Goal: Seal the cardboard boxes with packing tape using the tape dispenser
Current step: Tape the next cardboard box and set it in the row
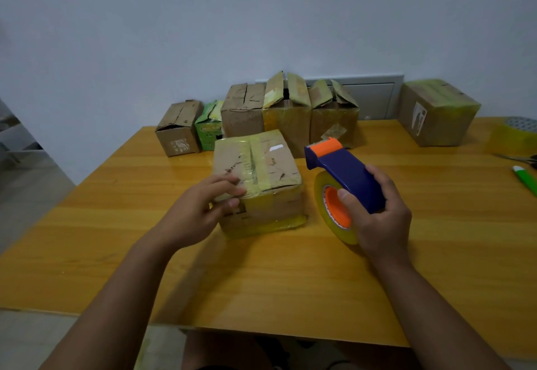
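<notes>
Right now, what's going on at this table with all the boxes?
A person is taping boxes shut. The left hand presses tape down on the near edge of the front box, which already has tape across its top. The right hand holds the dispenser just right of it. Several boxes at the back stand with flaps open.

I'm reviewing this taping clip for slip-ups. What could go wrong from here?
1. The left hand presses tape at the near top edge of the tape-wrapped brown cardboard box; the next pass of tape could run over its fingers.
2. The right hand holds the blue and orange tape dispenser clear of the box, cutter end pointing away; a careless swing might knock the open-flapped boxes behind.
</notes>
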